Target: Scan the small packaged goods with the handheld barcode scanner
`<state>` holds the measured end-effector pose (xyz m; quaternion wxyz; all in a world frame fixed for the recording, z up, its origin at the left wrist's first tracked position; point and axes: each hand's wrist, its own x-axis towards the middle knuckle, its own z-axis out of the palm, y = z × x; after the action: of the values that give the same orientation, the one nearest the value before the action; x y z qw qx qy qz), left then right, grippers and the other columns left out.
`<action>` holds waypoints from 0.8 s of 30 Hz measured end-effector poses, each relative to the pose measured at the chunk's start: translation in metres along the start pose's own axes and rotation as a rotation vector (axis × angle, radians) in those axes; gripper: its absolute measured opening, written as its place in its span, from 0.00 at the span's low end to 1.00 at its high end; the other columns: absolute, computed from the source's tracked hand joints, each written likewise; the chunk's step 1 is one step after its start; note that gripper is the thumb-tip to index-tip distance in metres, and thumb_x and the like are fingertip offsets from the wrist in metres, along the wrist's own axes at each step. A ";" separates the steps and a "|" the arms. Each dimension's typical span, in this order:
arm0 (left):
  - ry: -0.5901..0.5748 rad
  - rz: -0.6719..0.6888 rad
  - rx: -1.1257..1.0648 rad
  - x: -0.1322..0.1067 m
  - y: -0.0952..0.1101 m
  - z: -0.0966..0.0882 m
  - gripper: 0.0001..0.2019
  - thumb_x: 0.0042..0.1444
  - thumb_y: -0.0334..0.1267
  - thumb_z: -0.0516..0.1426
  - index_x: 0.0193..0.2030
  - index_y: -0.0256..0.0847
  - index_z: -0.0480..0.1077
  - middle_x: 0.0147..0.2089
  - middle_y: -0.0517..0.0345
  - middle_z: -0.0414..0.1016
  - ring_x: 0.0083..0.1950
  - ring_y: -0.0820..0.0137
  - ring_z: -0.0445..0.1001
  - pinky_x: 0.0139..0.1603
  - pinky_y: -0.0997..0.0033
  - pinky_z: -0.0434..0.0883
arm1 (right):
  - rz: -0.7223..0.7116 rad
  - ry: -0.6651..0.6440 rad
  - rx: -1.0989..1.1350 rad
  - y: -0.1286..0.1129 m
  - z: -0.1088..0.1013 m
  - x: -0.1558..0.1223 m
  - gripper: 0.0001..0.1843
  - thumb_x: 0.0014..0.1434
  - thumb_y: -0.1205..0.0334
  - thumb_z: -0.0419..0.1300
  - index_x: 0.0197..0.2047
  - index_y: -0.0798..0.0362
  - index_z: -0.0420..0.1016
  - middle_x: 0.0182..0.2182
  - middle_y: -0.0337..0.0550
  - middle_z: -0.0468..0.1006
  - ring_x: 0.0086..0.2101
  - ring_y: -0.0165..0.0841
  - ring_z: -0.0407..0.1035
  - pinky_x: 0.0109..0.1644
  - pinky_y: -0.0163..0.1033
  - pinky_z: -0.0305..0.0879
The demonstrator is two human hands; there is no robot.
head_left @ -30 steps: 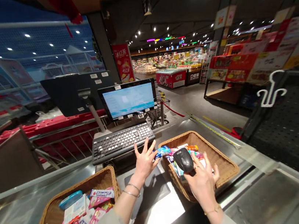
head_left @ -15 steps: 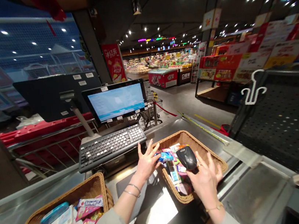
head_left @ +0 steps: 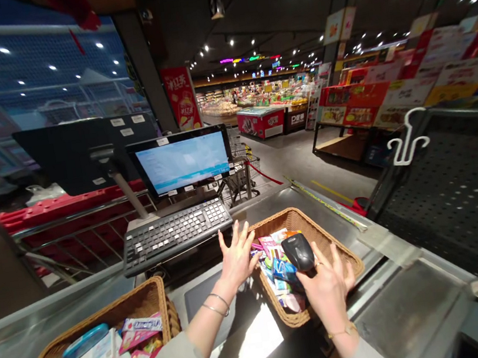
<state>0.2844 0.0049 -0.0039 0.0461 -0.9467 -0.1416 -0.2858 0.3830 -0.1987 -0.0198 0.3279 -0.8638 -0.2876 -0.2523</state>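
Observation:
My right hand is closed around a black handheld scanner, held over the right wicker basket. The basket is full of small colourful packets, among them a blue packet lying just under the scanner. At the basket's left rim, my left hand hovers with its fingers spread and nothing in it. Two thin bangles circle that wrist.
A second wicker basket with several packets sits at the lower left. Behind my hands are a keyboard and a lit monitor on the steel counter. A dark perforated panel stands on the right, with shop aisles beyond.
My left hand held a blue packet at the basket's rim; now the packet lies in the right basket and the hand is spread open. The scanner hand has barely moved.

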 end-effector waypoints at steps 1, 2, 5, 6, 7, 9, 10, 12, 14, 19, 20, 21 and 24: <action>0.001 -0.004 0.007 -0.001 -0.002 -0.003 0.27 0.61 0.51 0.54 0.64 0.44 0.63 0.70 0.44 0.57 0.74 0.50 0.45 0.67 0.28 0.29 | -0.003 -0.013 0.001 -0.003 0.000 0.000 0.22 0.57 0.50 0.53 0.49 0.53 0.76 0.54 0.48 0.75 0.64 0.47 0.48 0.63 0.60 0.37; 0.000 -0.013 0.016 -0.003 -0.005 -0.006 0.26 0.61 0.50 0.53 0.64 0.44 0.63 0.70 0.44 0.56 0.74 0.50 0.45 0.67 0.28 0.29 | -0.005 -0.025 0.004 -0.006 0.001 0.000 0.22 0.57 0.50 0.54 0.49 0.53 0.75 0.54 0.47 0.75 0.64 0.47 0.48 0.63 0.60 0.37; -0.006 -0.047 0.039 -0.010 -0.011 -0.016 0.25 0.62 0.49 0.52 0.65 0.44 0.62 0.71 0.46 0.54 0.74 0.50 0.45 0.67 0.28 0.28 | -0.018 -0.056 0.017 -0.017 0.002 0.000 0.21 0.57 0.51 0.55 0.49 0.52 0.76 0.55 0.47 0.74 0.64 0.48 0.49 0.63 0.60 0.37; -0.005 -0.059 0.045 -0.013 -0.013 -0.020 0.26 0.62 0.49 0.52 0.65 0.44 0.61 0.71 0.46 0.54 0.74 0.51 0.45 0.67 0.28 0.28 | -0.026 -0.066 0.022 -0.021 0.002 0.000 0.21 0.57 0.51 0.54 0.48 0.52 0.76 0.54 0.47 0.75 0.64 0.48 0.49 0.63 0.60 0.37; -0.003 -0.071 0.051 -0.016 -0.015 -0.024 0.26 0.62 0.49 0.52 0.65 0.44 0.61 0.71 0.46 0.54 0.74 0.51 0.45 0.67 0.28 0.28 | -0.034 -0.074 0.029 -0.026 0.003 0.000 0.20 0.57 0.51 0.54 0.48 0.52 0.76 0.54 0.48 0.75 0.64 0.49 0.49 0.63 0.60 0.37; 0.003 -0.088 0.060 -0.023 -0.019 -0.032 0.26 0.62 0.50 0.53 0.65 0.45 0.61 0.71 0.46 0.54 0.74 0.50 0.45 0.67 0.28 0.29 | -0.054 -0.089 0.046 -0.036 0.004 0.000 0.21 0.57 0.52 0.53 0.48 0.52 0.76 0.54 0.48 0.75 0.64 0.49 0.49 0.63 0.60 0.37; 0.006 -0.099 0.065 -0.027 -0.022 -0.037 0.26 0.61 0.50 0.53 0.65 0.46 0.62 0.71 0.46 0.55 0.74 0.50 0.45 0.67 0.28 0.29 | -0.064 -0.095 0.059 -0.042 0.005 0.000 0.21 0.57 0.52 0.53 0.49 0.52 0.76 0.54 0.49 0.75 0.64 0.49 0.49 0.63 0.59 0.37; 0.008 -0.125 0.081 -0.036 -0.028 -0.045 0.25 0.61 0.49 0.54 0.64 0.46 0.63 0.71 0.47 0.55 0.74 0.50 0.46 0.67 0.28 0.29 | -0.090 -0.110 0.088 -0.054 0.007 -0.002 0.21 0.57 0.51 0.53 0.49 0.51 0.76 0.54 0.48 0.75 0.64 0.49 0.49 0.63 0.60 0.38; 0.004 -0.158 0.100 -0.046 -0.034 -0.053 0.25 0.61 0.49 0.54 0.63 0.46 0.64 0.71 0.47 0.56 0.74 0.51 0.46 0.67 0.28 0.30 | -0.116 -0.124 0.117 -0.065 0.008 -0.004 0.21 0.57 0.51 0.54 0.48 0.50 0.76 0.54 0.47 0.75 0.64 0.49 0.49 0.63 0.60 0.39; -0.001 -0.242 0.144 -0.077 -0.051 -0.071 0.25 0.60 0.51 0.54 0.63 0.47 0.64 0.71 0.49 0.56 0.73 0.51 0.47 0.67 0.28 0.32 | -0.191 -0.175 0.170 -0.095 0.013 -0.012 0.20 0.56 0.52 0.55 0.47 0.50 0.77 0.54 0.46 0.75 0.64 0.49 0.50 0.63 0.60 0.39; 0.000 -0.257 0.155 -0.084 -0.054 -0.075 0.25 0.60 0.51 0.54 0.63 0.47 0.64 0.71 0.48 0.57 0.73 0.50 0.47 0.68 0.27 0.32 | -0.206 -0.184 0.181 -0.101 0.014 -0.014 0.20 0.56 0.52 0.55 0.48 0.50 0.77 0.54 0.46 0.75 0.64 0.49 0.50 0.63 0.60 0.39; 0.000 -0.273 0.166 -0.091 -0.057 -0.079 0.25 0.60 0.50 0.55 0.63 0.47 0.64 0.71 0.48 0.57 0.73 0.50 0.47 0.68 0.27 0.33 | -0.221 -0.191 0.194 -0.107 0.015 -0.016 0.20 0.56 0.52 0.55 0.48 0.50 0.77 0.54 0.46 0.75 0.64 0.49 0.50 0.63 0.61 0.39; -0.008 -0.325 0.200 -0.114 -0.065 -0.089 0.25 0.60 0.49 0.55 0.63 0.47 0.64 0.71 0.47 0.56 0.73 0.50 0.46 0.67 0.27 0.35 | -0.275 -0.209 0.229 -0.123 0.020 -0.024 0.18 0.56 0.53 0.55 0.45 0.50 0.78 0.54 0.46 0.75 0.64 0.49 0.49 0.63 0.62 0.39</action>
<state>0.1274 0.0248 0.0078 0.0926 -0.9032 -0.3205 -0.2702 0.2898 -0.1161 0.0033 0.3549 -0.7950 -0.4619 -0.1691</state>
